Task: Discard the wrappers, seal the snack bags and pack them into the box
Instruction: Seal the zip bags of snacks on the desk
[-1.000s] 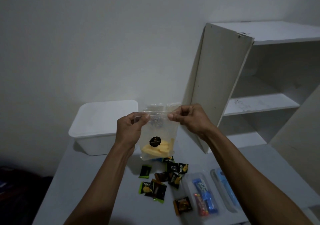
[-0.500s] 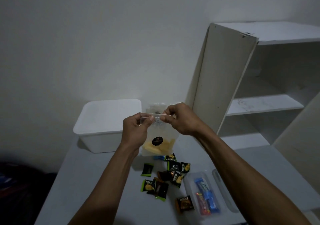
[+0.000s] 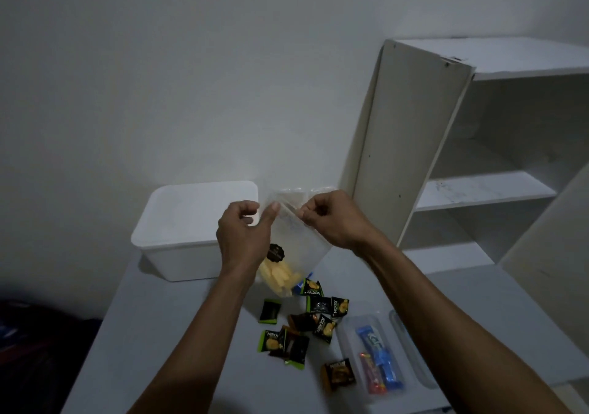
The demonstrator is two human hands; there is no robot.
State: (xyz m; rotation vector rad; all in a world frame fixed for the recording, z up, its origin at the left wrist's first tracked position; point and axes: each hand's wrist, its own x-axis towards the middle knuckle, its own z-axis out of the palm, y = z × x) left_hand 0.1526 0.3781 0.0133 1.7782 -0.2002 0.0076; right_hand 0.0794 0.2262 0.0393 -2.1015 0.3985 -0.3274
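Note:
I hold a clear zip snack bag point(image 3: 296, 247) with yellow pieces and a round black label above the table, tilted with its bottom toward the left. My right hand point(image 3: 331, 219) pinches the bag's top edge. My left hand point(image 3: 245, 235) is at the top left corner, thumb against the edge and fingers loosely curled. Several black and green snack packets point(image 3: 314, 324) lie scattered on the table below. A white plastic box point(image 3: 178, 247) with its lid on stands at the back left. A clear container point(image 3: 371, 353) at the front right holds blue and red wrapped bars.
A white shelf unit point(image 3: 478, 145) stands at the right, its side panel close to my right hand. A clear lid point(image 3: 411, 350) lies right of the clear container. The grey table point(image 3: 153, 334) ends at the left beside dark things on the floor.
The bag has tilted, its bottom swinging left. My left hand has loosened its pinch on the top edge while my right hand keeps hold. The view has shifted slightly.

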